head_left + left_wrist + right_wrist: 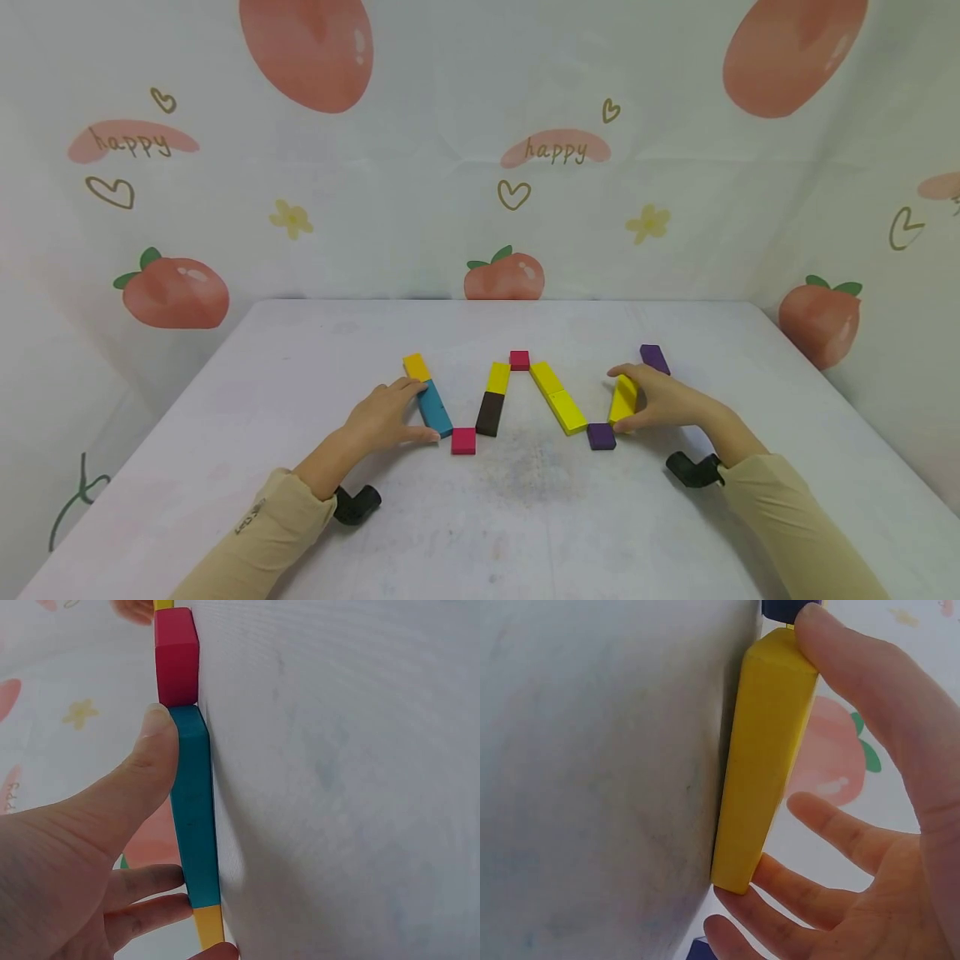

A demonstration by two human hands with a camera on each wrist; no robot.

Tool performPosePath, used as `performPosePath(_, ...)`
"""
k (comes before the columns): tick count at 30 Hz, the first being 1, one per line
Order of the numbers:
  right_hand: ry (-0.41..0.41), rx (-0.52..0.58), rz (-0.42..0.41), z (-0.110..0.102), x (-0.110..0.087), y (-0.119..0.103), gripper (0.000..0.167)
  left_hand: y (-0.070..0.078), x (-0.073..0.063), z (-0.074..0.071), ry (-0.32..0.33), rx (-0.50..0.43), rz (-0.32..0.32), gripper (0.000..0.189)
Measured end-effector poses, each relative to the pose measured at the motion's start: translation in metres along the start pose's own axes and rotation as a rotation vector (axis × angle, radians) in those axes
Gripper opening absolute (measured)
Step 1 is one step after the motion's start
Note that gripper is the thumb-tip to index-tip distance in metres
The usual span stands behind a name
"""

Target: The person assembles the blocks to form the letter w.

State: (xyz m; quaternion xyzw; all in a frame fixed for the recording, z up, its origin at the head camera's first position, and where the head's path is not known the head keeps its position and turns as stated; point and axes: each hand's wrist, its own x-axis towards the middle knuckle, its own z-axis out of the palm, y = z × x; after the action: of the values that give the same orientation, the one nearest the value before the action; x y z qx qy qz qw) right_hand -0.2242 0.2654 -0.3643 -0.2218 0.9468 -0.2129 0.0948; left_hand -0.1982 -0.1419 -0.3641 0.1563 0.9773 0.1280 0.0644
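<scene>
My left hand [381, 415] spans a blue block [437, 413] lengthwise, thumb at its near end and fingertips at its far end. An orange block [416, 367] continues beyond it, and a red block [463, 442] sits by the near end. On the other side, my right hand [667, 402] holds a yellow block [766, 757] between thumb and fingers at opposite ends. The yellow block lies slanted, close against the table. Near the right thumb is a purple block [601, 437]; another purple block [655, 358] shows behind the fingers, partly hidden.
Between the hands, a dark block [491, 414], a yellow piece [498, 377], a second red block [520, 360] and a yellow strip [558, 398] continue the zigzag on the white table [510, 533]. A printed cloth [420, 167] hangs behind. Black devices sit at both wrists.
</scene>
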Motion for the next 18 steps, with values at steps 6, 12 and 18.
performPosePath(6, 0.000, 0.004, -0.010, 0.0008, 0.0001, 0.0008, 0.078, 0.0004, -0.0001, -0.0004, 0.001, 0.001, -0.001, 0.081)
performPosePath(12, 0.002, 0.010, -0.022, 0.0008, -0.0011, 0.0026, 0.081, 0.0009, 0.0001, 0.0001, 0.001, 0.001, -0.008, 0.081)
performPosePath(18, 0.013, 0.026, -0.022, -0.0016, -0.0062, 0.0049, 0.083, 0.0009, 0.0000, -0.0005, 0.004, 0.001, -0.003, 0.081)
